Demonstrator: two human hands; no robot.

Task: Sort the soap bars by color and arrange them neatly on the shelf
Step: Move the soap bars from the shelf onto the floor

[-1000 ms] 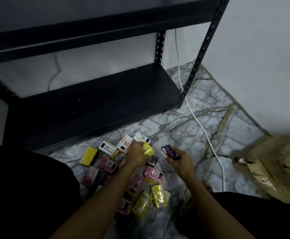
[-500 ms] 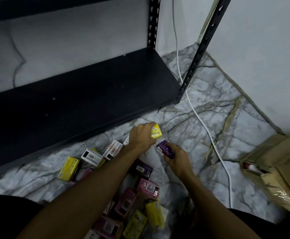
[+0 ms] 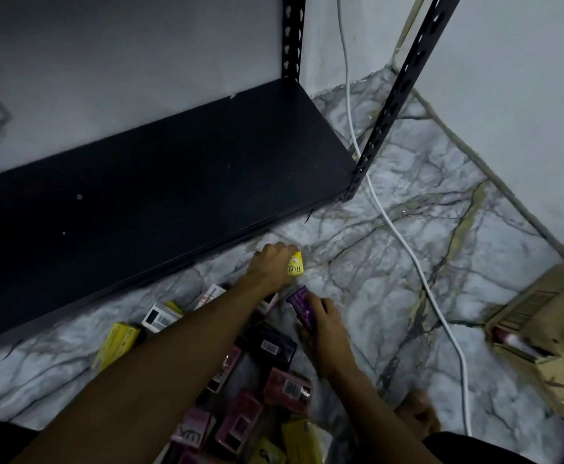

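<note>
On the marble floor just in front of the shelf, my left hand had travelled forward from the heap of soap bars, carrying the yellow soap bar with my fingers curled round it, so that it now sat close to the shelf's front edge but not yet on the board; a second earlier that same hand had been back over the pile. My right hand had followed a little way, gripping the purple soap bar by its lower end, and it hung just behind the left one. I judged this as the first placement getting under way, with nothing yet arranged: the shelf was bare, and the rest of the bars lay jumbled between my arms, pink, dark purple and yellow mixed together, with one yellow box lying apart to the left. The bars were small rectangular cartons, glossy, with printed labels and barcodes, and looked light and easy to slide. The shelf board was flat, matt black metal with perforated uprights; the floor was smooth grey-veined stone, crossed by a white cable, with a crumpled cardboard box off to my right
</note>
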